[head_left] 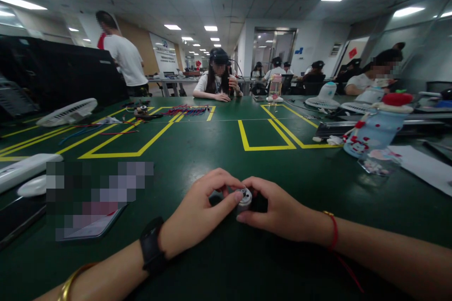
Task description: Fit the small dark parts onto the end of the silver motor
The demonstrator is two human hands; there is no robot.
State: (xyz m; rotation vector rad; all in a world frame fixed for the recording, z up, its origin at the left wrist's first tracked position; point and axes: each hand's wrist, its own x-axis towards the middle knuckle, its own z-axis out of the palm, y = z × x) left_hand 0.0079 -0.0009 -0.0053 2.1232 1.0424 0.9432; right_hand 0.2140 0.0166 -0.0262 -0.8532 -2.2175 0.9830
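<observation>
A small silver cylindrical motor stands with its round end face up between my hands, low over the green table. My left hand comes in from the left, its thumb and fingertips closed on the top of the motor. Against the other side, my right hand grips it between curled fingers and thumb. The lower part of the motor is dark, and I cannot tell whether it touches the table. A black watch is on my left wrist and a red cord on my right.
The green table carries yellow tape outlines. At left lie a blurred-out phone, a white mouse and a white fan. Red and blue wires lie farther back. At right stands a blue bottle. A person sits opposite.
</observation>
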